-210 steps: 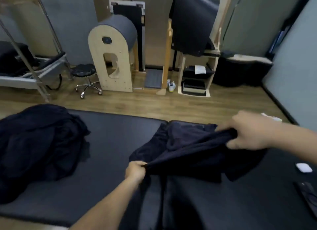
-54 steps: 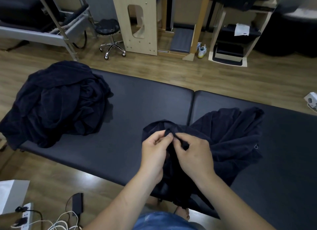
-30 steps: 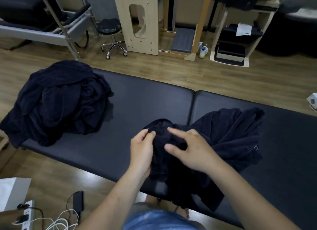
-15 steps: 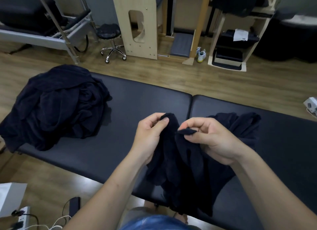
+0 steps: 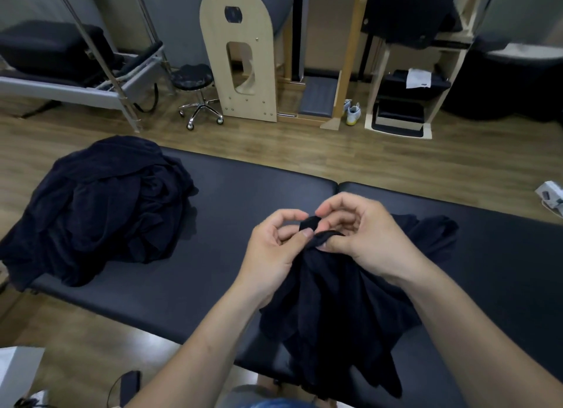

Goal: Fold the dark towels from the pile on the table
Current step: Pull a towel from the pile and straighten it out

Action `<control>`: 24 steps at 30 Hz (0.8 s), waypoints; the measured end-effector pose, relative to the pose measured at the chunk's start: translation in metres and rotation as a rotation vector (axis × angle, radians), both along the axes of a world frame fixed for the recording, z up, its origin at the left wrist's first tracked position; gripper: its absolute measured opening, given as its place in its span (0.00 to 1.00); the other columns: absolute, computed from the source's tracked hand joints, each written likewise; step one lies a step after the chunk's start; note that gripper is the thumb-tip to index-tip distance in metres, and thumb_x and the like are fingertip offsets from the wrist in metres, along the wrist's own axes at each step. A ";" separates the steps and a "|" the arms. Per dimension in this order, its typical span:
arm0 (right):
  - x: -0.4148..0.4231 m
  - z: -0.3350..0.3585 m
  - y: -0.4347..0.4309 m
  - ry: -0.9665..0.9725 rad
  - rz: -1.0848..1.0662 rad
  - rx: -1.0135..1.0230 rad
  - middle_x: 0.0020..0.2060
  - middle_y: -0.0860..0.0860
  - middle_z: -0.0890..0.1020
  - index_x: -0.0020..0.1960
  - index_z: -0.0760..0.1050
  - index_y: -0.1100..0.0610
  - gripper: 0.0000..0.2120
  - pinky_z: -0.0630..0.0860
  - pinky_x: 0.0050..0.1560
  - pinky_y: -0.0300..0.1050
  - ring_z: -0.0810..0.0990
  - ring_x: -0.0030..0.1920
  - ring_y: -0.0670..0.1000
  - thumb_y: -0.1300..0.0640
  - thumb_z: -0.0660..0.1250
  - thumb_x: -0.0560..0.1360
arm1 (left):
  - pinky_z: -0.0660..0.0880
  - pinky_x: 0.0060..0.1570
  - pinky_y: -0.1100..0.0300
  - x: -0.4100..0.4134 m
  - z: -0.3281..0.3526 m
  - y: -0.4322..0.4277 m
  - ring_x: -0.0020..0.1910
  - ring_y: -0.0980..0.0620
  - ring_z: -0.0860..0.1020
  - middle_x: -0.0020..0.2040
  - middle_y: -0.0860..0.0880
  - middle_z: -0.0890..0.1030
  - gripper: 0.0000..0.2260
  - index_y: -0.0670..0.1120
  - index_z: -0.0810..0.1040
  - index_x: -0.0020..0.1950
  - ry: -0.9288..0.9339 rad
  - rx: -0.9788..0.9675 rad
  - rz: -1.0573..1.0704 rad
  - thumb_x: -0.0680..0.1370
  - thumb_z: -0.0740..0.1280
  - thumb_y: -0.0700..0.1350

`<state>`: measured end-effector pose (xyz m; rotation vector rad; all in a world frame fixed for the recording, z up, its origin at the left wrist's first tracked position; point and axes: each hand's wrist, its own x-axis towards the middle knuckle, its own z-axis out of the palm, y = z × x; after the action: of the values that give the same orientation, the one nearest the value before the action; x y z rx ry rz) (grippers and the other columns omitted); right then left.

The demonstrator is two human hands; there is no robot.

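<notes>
A dark navy towel (image 5: 329, 310) hangs bunched in front of me over the near edge of the black padded table (image 5: 231, 218). My left hand (image 5: 274, 249) and my right hand (image 5: 365, 234) are close together above it, and each pinches the towel's top edge between thumb and fingers. Part of the towel lies on the table behind my right hand. A heap of dark towels (image 5: 97, 206) sits at the table's left end, apart from both hands.
Beyond the table on the wooden floor stand a wheeled stool (image 5: 196, 94), a wooden arched barrel (image 5: 243, 57) and a wooden shelf unit (image 5: 405, 103). A metal-framed bed (image 5: 76, 72) is at the back left. Cables and a black device (image 5: 129, 386) lie on the floor near my feet.
Both hands have risen a little and drawn closer together, working along the towel's top edge. More of the towel now hangs below my hands.
</notes>
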<state>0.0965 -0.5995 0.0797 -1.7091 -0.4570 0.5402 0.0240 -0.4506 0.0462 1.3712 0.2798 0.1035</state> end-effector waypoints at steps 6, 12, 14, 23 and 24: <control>-0.013 -0.017 0.011 -0.258 -0.147 -0.184 0.32 0.45 0.79 0.39 0.72 0.50 0.16 0.78 0.42 0.50 0.79 0.34 0.50 0.65 0.76 0.64 | 0.78 0.51 0.63 -0.014 -0.013 0.009 0.48 0.53 0.83 0.48 0.47 0.86 0.13 0.42 0.82 0.54 -0.033 0.049 -0.086 0.70 0.75 0.39; -0.052 -0.060 0.022 -0.141 -0.066 -0.118 0.34 0.48 0.79 0.42 0.71 0.49 0.10 0.75 0.39 0.47 0.77 0.34 0.50 0.52 0.72 0.65 | 0.79 0.46 0.63 -0.047 -0.045 0.030 0.43 0.52 0.84 0.44 0.44 0.86 0.23 0.48 0.87 0.45 0.048 -0.109 -0.028 0.52 0.85 0.50; -0.058 -0.071 0.020 -0.138 -0.013 -0.130 0.33 0.47 0.78 0.42 0.71 0.48 0.10 0.74 0.38 0.43 0.75 0.33 0.46 0.52 0.73 0.67 | 0.80 0.44 0.63 -0.059 -0.056 0.027 0.40 0.51 0.83 0.41 0.43 0.85 0.27 0.45 0.87 0.43 0.091 -0.165 0.025 0.48 0.86 0.55; -0.050 -0.092 0.002 -0.345 0.237 -0.318 0.36 0.43 0.76 0.41 0.72 0.50 0.13 0.75 0.41 0.47 0.75 0.38 0.44 0.46 0.75 0.69 | 0.76 0.35 0.69 -0.070 -0.048 0.040 0.31 0.59 0.78 0.32 0.52 0.81 0.25 0.48 0.86 0.38 0.025 -0.299 0.195 0.46 0.87 0.55; -0.044 -0.091 -0.002 -0.375 0.255 -0.349 0.35 0.42 0.75 0.40 0.71 0.49 0.14 0.74 0.40 0.46 0.74 0.37 0.44 0.45 0.75 0.69 | 0.77 0.36 0.69 -0.071 -0.046 0.042 0.32 0.59 0.79 0.33 0.51 0.82 0.25 0.48 0.85 0.39 0.014 -0.322 0.213 0.47 0.87 0.54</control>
<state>0.0528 -0.6018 -0.0118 -2.1138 -0.9000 0.5015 -0.0469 -0.4088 0.0000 1.0209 0.4344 0.2167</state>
